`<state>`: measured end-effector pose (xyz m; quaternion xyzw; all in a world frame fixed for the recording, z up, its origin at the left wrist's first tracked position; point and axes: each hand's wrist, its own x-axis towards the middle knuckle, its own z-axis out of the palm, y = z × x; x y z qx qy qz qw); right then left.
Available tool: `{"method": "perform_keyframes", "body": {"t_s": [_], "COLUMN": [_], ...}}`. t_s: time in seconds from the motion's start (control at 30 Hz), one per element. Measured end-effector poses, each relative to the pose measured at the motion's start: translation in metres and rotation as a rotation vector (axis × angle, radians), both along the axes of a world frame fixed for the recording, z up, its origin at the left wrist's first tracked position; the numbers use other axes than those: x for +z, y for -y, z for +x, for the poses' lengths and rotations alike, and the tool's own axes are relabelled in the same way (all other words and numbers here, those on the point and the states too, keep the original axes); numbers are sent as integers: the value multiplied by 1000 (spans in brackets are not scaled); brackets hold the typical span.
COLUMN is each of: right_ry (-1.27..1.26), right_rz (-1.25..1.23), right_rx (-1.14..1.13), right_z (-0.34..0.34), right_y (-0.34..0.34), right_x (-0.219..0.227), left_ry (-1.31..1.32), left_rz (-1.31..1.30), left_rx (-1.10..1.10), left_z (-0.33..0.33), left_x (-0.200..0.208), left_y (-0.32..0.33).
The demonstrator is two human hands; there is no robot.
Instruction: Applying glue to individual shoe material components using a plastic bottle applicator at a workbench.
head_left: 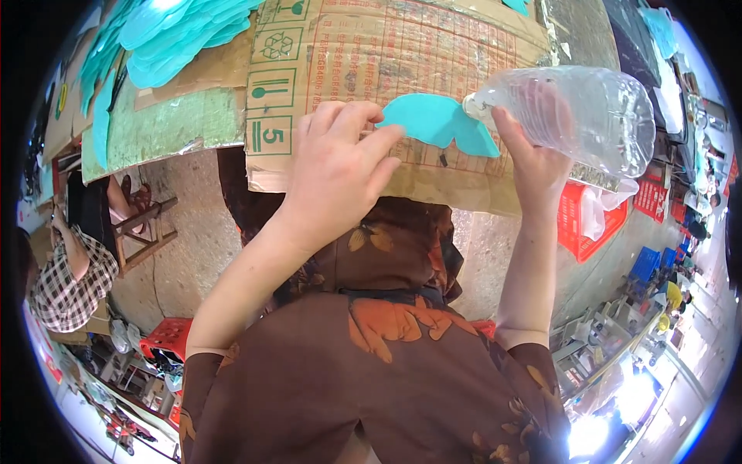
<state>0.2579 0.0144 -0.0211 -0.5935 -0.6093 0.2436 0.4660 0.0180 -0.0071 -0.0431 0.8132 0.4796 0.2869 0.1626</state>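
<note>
A flat turquoise cut-out piece (433, 120) with a notched lower edge lies on a brown cardboard sheet (464, 182). My left hand (340, 151) is over the cardboard at the piece's left end. Its fingers are bent and apart, the index fingertip touching the piece's edge, the thumb away from it. In my right hand (533, 158) is a large clear plastic bottle (603, 116), tipped on its side. The bottle's whitish neck (474, 106) points left and meets the right end of the piece. Part of my grip shows through the clear plastic.
Stacked turquoise pieces (166, 42) lie at the far left, beside a green worn board (178, 127). A red crate (580, 224) holding a white bag stands below the table's right side. Another person in a checked shirt (69, 282) sits at the left near a wooden stool (147, 232).
</note>
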Motion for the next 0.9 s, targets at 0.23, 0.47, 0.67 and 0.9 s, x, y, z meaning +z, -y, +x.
{"method": "perform_keyframes", "body": {"t_s": [0.23,0.47,0.67,0.9], "right_ry": [-163,-61,-63,-565], "right_rz": [-137,-47,-8,-148], "right_rx": [-2,52,81,80], "right_z": [20,19,12,24], "right_y": [5,-12,-13,34], "right_x": [5,1,-2,-16], "left_ry": [-29,-96,-129,-157], "left_rz": [-1,-11,-8,-3], "left_rx": [13,-49,-103,-86], "left_z": [3,16,29,27], "left_x": [2,10,13,8], "left_y": [-6,-8,-14,-23]}}
